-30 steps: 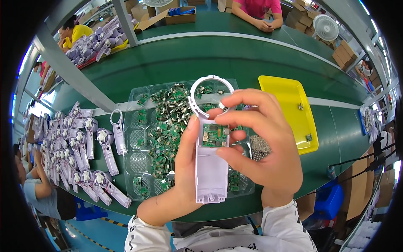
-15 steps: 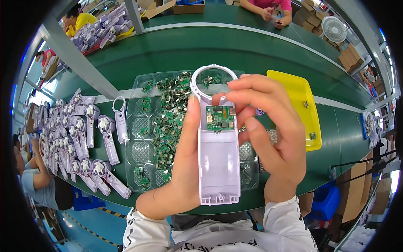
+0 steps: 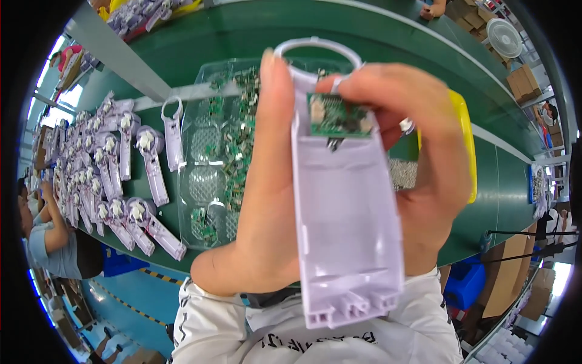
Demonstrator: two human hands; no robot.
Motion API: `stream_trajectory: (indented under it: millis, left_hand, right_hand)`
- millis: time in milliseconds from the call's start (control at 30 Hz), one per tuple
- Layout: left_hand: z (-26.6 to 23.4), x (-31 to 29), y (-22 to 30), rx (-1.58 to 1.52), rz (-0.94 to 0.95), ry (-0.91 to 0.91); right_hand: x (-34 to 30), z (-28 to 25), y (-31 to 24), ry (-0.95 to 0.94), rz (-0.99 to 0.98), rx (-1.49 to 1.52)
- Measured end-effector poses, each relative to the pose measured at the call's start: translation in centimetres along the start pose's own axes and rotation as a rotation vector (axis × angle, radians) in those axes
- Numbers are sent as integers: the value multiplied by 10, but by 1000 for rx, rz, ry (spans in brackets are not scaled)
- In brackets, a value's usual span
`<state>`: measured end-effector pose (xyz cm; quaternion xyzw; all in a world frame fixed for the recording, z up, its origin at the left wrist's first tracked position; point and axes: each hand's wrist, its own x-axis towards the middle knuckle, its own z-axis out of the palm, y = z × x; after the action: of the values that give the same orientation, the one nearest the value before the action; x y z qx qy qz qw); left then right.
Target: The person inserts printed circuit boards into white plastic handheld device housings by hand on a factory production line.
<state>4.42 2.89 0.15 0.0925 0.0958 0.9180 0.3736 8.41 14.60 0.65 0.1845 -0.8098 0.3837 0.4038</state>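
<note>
A pale lilac plastic housing, a long hollow handle with a ring at its far end, is held up close in front of me. My left hand is wrapped along its left side, with the thumb near the ring. A small green circuit board sits in the housing just below the ring, looking slightly tilted. My right hand curls around the right side. Its bent fingertips press at the board's far edge, and the other fingers are partly hidden behind the housing.
Behind my hands lies a clear plastic tray of loose circuit boards. Several lilac housings with white parts crowd the table's left, beside one bare ringed housing. A yellow tray lies right. A blue stool stands below the edge.
The housing has come nearer to my view and tilted, its near end lower and to the right. My right hand has closed in around its side, with fingertips at the board.
</note>
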Motion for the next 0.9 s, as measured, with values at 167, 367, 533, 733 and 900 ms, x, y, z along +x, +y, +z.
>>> stream_trajectory:
  millis: [167, 367, 533, 733, 900]
  left_hand:
    - [14, 4, -11, 145, 108, 252]
    - [12, -2, -9, 88, 72, 284]
    - [17, 8, -19, 39, 63, 293]
    - [10, 4, -11, -13, 30, 306]
    - [11, 2, -10, -46, 12, 312]
  right_hand:
    - [-5, 35, -1, 274, 44, 84]
    - [35, -40, -3, -701, 16, -151]
    - [21, -23, 12, -439, -91, 50]
    - [2, 4, 37, -104, -193, 275]
    - [0, 29, 29, 133, -361, 119]
